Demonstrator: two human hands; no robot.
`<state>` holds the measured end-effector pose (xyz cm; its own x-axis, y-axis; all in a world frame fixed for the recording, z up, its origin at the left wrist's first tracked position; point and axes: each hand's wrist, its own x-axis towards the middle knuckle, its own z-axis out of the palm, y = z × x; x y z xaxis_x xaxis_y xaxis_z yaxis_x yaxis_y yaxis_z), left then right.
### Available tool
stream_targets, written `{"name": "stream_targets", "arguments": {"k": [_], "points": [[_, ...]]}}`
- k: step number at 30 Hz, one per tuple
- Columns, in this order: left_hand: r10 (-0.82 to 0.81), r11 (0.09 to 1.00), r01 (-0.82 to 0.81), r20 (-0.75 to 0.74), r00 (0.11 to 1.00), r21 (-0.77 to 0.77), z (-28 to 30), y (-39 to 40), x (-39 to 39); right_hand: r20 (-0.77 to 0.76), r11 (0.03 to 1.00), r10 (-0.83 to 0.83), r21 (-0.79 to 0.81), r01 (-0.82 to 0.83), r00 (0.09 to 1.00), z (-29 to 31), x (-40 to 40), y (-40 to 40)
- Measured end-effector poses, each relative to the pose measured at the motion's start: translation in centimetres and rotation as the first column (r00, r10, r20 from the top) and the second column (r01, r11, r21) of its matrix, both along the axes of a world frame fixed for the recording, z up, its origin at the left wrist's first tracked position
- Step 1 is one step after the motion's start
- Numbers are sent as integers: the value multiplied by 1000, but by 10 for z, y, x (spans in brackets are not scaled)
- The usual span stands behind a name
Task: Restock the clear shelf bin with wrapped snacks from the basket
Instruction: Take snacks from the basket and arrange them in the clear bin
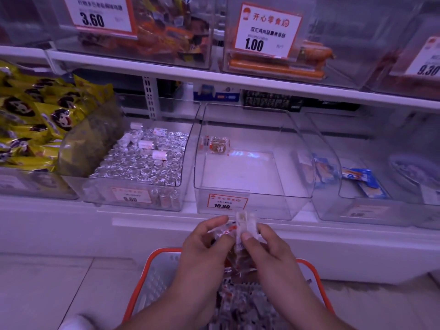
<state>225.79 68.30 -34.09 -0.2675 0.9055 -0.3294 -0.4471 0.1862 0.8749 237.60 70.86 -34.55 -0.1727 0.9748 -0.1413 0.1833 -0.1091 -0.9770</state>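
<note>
Surroundings: the clear shelf bin (295, 148) is flanked on its left by a bin of foil-wrapped pieces (142, 163) and, beyond that, yellow packets (35, 120); blue packets (364, 182) are seen in the bin to its right.
Bin contents: one wrapped snack (219, 145) is seen lying at the back left of the bin floor; a price tag (226, 201) marked 10.80 is fixed on the front wall.
Basket: the orange-rimmed basket (152, 263) is placed on the floor below the shelf, filled with more wrapped snacks (245, 303).
Left hand (202, 246): fingers are curled round a clear-wrapped snack (222, 233) with red print.
Right hand (266, 248): a second clear packet (245, 221) is pinched upright between thumb and fingers.
Position: both hands are held above the basket, just in front of the bin's front wall.
Materials: the bin is of smooth transparent plastic with a curved wall; the wrappers are crinkled film.
</note>
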Motion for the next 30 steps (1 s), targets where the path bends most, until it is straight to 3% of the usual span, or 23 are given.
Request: {"name": "stream_targets", "arguments": {"k": [9,13,16,19,21,24,26,30], "points": [[132,990,-136,93,987,33,-3,8,5,270,961,-128,270,52,954,9,5,-3],[160,985,-155,-74,984,71,-11,11,1,232,911,-190,405,83,954,13,18,5],[156,983,-133,-189,970,129,-13,9,4,433,808,-169,575,-127,885,12,14,2],[150,982,-129,-153,977,137,-19,6,8,598,821,-40,476,-315,800,0,0,-8],[145,983,-129,-120,982,133,-20,4,9,508,884,69,368,-288,859,-2,-7,-12],[140,979,-117,-135,981,165,-19,2,7,145,978,50,196,-78,988,10,-8,-8],[130,976,-95,-175,976,195,-18,1,4,-32,995,-6,100,10,999,15,-1,-1],[118,971,-49,-289,950,234,-14,0,0,-243,994,-71,-102,47,967,15,3,2]]}}
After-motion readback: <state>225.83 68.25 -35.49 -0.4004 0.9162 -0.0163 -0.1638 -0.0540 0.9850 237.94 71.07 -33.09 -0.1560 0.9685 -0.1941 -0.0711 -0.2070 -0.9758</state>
